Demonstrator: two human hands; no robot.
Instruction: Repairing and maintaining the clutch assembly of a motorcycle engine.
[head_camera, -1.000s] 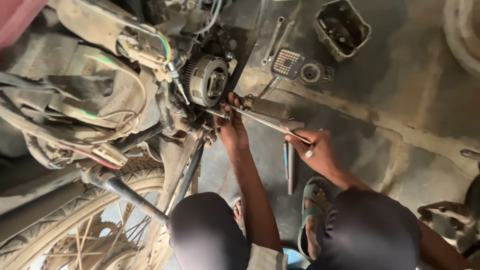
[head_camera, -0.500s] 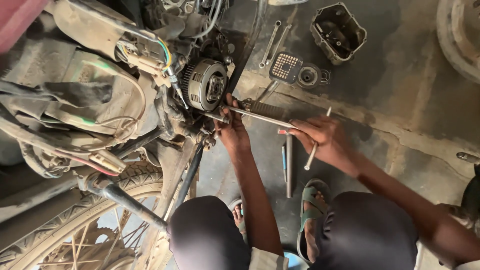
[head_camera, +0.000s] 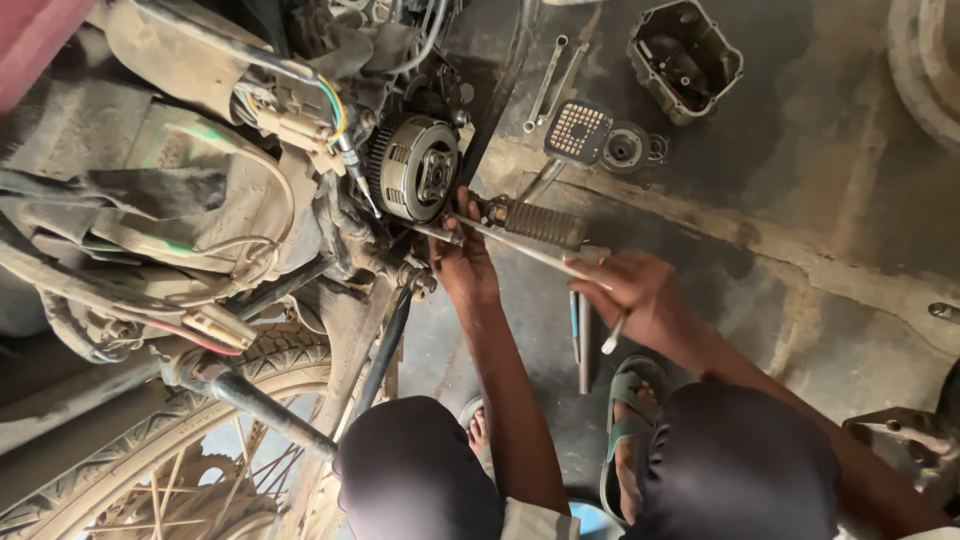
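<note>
A round ribbed clutch (head_camera: 418, 168) sits exposed on the side of a dusty motorcycle engine. Just below it my left hand (head_camera: 465, 262) grips the far end of a long metal T-handle wrench (head_camera: 515, 247), which points into the engine. My right hand (head_camera: 640, 295) is closed around the wrench's cross handle, whose pale tip sticks out below my fingers. The wrench shaft runs diagonally between the two hands, past a ribbed rubber footpeg (head_camera: 540, 222).
On the concrete floor lie an open engine cover (head_camera: 685, 55), a square perforated screen (head_camera: 578, 128), a small round part (head_camera: 625, 148), two spanners (head_camera: 547, 68) and a long tool (head_camera: 582, 345). My foot in a green sandal (head_camera: 630, 400) and the spoked wheel (head_camera: 150, 470) are nearby.
My right hand has turned on the wrench's cross handle, so its tip now points downward. My left hand has stayed at the engine end.
</note>
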